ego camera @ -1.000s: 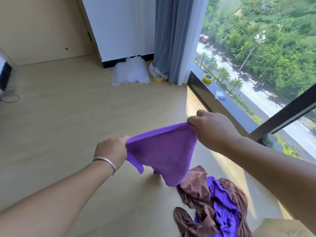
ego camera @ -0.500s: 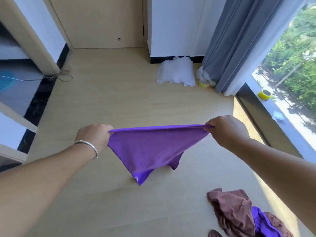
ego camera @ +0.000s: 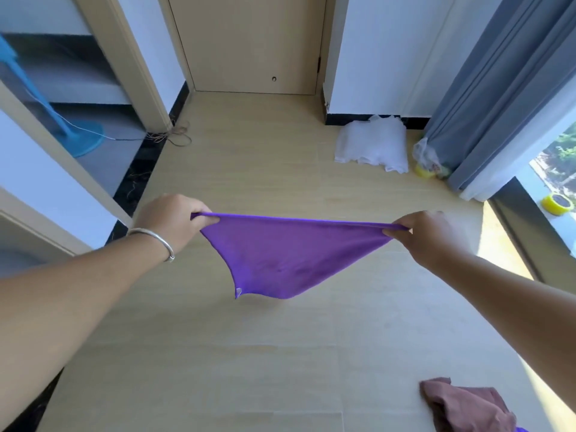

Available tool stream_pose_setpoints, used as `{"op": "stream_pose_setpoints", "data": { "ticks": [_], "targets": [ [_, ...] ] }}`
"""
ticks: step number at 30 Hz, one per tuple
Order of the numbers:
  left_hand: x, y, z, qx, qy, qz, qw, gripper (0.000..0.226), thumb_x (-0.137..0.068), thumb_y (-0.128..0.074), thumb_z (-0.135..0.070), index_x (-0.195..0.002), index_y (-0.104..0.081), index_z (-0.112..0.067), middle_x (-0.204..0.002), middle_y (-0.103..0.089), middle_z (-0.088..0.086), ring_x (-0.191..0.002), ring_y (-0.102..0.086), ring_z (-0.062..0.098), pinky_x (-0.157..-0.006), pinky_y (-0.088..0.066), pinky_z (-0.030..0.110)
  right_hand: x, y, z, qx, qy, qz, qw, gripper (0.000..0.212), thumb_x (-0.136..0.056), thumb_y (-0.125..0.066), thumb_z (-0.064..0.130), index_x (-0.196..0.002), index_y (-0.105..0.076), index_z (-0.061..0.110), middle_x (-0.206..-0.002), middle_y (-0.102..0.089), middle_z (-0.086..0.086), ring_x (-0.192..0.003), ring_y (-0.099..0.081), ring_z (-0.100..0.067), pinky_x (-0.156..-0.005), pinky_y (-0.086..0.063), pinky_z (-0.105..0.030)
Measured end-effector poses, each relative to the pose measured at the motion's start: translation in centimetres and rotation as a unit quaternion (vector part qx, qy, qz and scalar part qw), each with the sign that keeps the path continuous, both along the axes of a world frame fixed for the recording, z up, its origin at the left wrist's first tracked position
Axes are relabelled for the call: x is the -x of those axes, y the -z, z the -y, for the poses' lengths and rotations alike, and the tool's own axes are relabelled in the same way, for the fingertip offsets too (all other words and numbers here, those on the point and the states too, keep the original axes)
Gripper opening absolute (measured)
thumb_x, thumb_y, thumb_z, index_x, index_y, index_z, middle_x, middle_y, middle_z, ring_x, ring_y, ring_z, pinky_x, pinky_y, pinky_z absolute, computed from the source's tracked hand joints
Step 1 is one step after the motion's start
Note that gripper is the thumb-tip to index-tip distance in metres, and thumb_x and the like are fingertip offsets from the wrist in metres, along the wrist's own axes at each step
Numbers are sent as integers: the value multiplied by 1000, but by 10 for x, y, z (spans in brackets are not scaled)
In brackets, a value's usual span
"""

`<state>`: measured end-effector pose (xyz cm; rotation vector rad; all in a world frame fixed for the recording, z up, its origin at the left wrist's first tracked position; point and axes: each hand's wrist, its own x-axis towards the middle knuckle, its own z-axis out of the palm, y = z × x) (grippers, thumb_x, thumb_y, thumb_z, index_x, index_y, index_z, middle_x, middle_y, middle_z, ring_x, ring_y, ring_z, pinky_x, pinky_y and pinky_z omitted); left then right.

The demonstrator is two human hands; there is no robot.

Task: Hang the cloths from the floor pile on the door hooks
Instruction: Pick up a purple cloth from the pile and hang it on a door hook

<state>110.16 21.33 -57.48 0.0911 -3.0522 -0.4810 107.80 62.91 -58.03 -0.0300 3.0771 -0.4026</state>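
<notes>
A purple cloth [ego camera: 290, 257] hangs stretched between my two hands above the wooden floor. My left hand [ego camera: 170, 221], with a silver bangle on the wrist, pinches its left top corner. My right hand [ego camera: 428, 236] pinches the right top corner. The cloth's top edge is pulled taut and its lower part sags to a point. The floor pile [ego camera: 464, 406] of brown cloths, with a sliver of purple, lies at the bottom right, partly cut off by the frame. A beige door [ego camera: 252, 42] stands closed straight ahead; no hooks show on its visible part.
A white folded fabric [ego camera: 372, 146] lies by the far wall. Grey curtains [ego camera: 498, 88] hang at the right beside a window ledge with a yellow tape roll [ego camera: 558, 204]. A blue fan base [ego camera: 81, 138] and a tangle of string [ego camera: 174, 135] sit in an opening at left.
The view has swung left and up from the window toward the door. My hands have drawn apart, stretching the purple cloth wide. The floor pile has slid to the bottom right corner.
</notes>
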Motion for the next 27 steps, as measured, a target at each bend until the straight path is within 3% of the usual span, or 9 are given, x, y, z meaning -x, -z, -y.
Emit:
{"op": "stream_pose_setpoints", "data": {
  "ticks": [4, 7, 10, 17, 24, 26, 27],
  "targets": [
    [-48, 10, 17, -28, 10, 38, 999, 9, -85, -67, -39, -77, -72, -42, -57, -60, -22, -56, -54, 2, -49, -37, 24, -31, 9, 3, 70, -53, 9, 996, 11, -87, -68, 34, -83, -76, 27, -68, -58, 21, -61, -50, 1, -49, -35, -13],
    [-98, 27, 20, -11, 25, 65, 998, 12, -90, -62, -36, -91, -73, -40, -61, -61, -24, -60, -56, 6, -54, -43, 27, -68, 27, -2, 31, -108, 56, 992, 10, -87, -67, 38, -85, -73, 31, -70, -55, 22, -67, -50, -2, -53, -34, -18],
    [-157, 53, 12, 19, 35, 95, 995, 17, -93, -58, -29, -101, -72, -35, -81, -68, -16, -78, -62, 16, -63, -46, 29, -111, 52, -12, 8, -162, 94, 982, 12, -91, -61, 38, -91, -72, 32, -81, -60, 17, -82, -54, -8, -65, -38, -25],
    [-294, 132, -27, -13, -1, 149, 989, 19, -94, -58, -21, -105, -73, -28, -99, -68, -18, -93, -62, 13, -68, -40, 25, -233, 127, -43, 20, -207, 143, 968, 16, -93, -54, 33, -89, -68, 26, -85, -59, 12, -93, -55, -7, -75, -44, -25],
    [-408, 224, -58, -38, -27, 237, 971, 18, -90, -64, -21, -100, -74, -31, -97, -69, -21, -93, -63, 8, -72, -46, 24, -350, 219, -73, 20, -239, 220, 945, 22, -92, -54, 40, -91, -69, 24, -95, -65, 13, -106, -54, -1, -84, -42, -18],
    [-435, 252, -62, -48, -28, 259, 964, 20, -89, -64, -18, -100, -74, -31, -99, -68, -20, -94, -62, 8, -73, -47, 25, -378, 243, -74, -20, -276, 254, 927, 14, -79, -73, 41, -79, -71, 27, -84, -66, 18, -97, -60, 3, -75, -47, -15],
    [-447, 267, -63, -55, -31, 270, 961, 22, -89, -64, -16, -100, -74, -32, -100, -68, -20, -95, -62, 8, -74, -48, 26, -391, 255, -76, -14, -286, 245, 926, 20, -63, -86, 39, -67, -71, 29, -73, -64, 22, -86, -65, 4, -64, -49, -11]
  ]
}}
